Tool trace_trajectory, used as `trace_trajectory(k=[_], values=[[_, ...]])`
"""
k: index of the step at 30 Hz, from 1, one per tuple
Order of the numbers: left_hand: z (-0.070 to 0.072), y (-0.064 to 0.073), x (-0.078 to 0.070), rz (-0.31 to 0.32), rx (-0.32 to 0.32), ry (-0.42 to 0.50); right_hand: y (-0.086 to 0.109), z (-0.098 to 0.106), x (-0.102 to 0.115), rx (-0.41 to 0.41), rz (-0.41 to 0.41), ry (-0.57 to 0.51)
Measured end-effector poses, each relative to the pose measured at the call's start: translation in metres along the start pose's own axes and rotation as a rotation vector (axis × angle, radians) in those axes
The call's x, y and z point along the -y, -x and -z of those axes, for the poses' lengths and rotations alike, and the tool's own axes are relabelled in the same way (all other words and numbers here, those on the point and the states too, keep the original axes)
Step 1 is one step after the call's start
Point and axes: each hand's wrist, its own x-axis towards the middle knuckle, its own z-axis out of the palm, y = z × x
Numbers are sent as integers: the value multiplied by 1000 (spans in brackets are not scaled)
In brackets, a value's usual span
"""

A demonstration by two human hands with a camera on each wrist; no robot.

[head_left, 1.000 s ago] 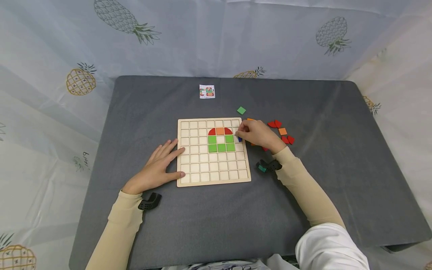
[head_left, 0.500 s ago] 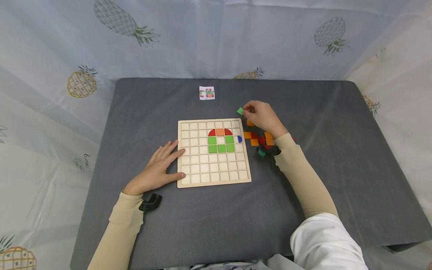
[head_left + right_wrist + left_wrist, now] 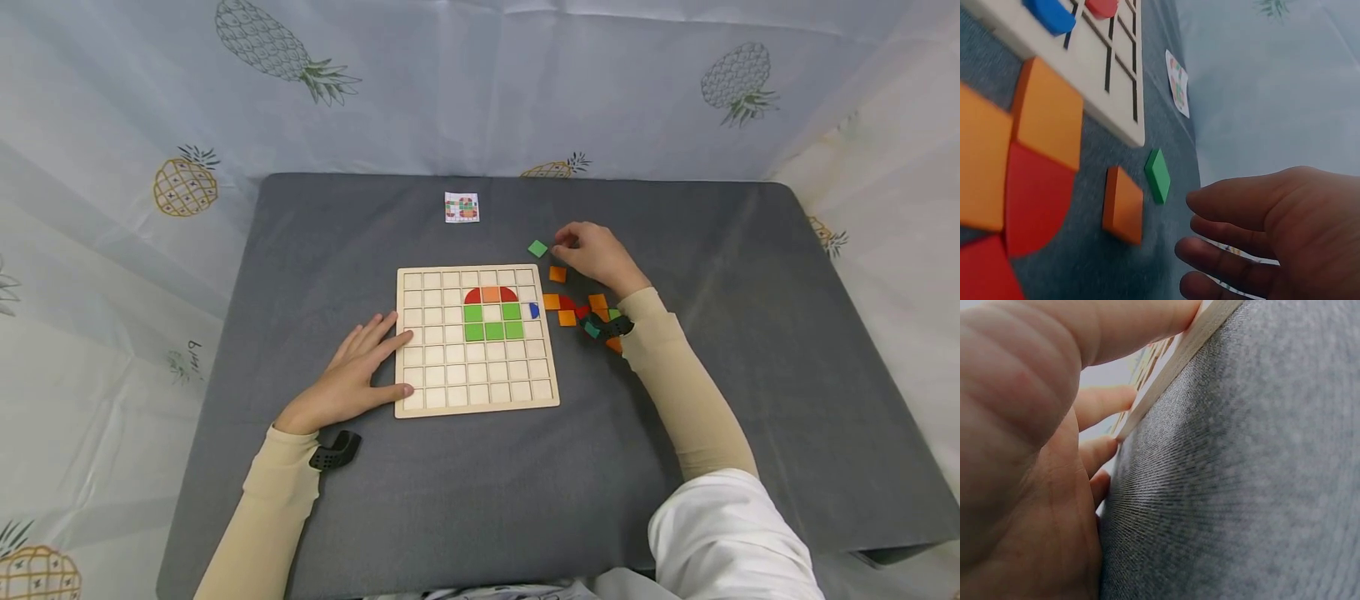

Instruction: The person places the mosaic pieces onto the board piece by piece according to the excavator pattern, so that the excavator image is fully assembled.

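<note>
Green tile (image 3: 537, 248), thin and square with crisp edges and a plain bright face, lies flat on the grey cloth (image 3: 712, 275), turned so that it looks like a diamond. It sits just past the far right corner of the wooden board (image 3: 455, 353), near an orange tile (image 3: 558, 274). My right hand (image 3: 596, 254) is just to the right of it, not touching, fingers loosely bent and nothing between them. My left hand (image 3: 341, 379) has its fingers spread and straight, thumb and fingertips resting on the board's left edge.

Half a second ago my right fingertips were at the tile; now they have drawn off to the right, leaving it whole in view. A second ago that hand was over the blue piece (image 3: 534, 310), which now shows uncovered in the board's right-hand column.
</note>
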Motion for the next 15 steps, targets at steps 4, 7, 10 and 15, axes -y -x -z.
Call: trace_trajectory(k=[4, 7, 10, 15], values=[[0, 0, 0, 3, 3, 1, 5, 2, -10, 14, -12, 7], [-1, 0, 0, 3, 2, -1, 10, 5, -20, 23, -22, 17], [-1, -1, 1, 2, 1, -2, 17, 10, -30, 35, -43, 35], [-1, 0, 0, 3, 2, -6, 29, 18, -40, 95, -53, 104]])
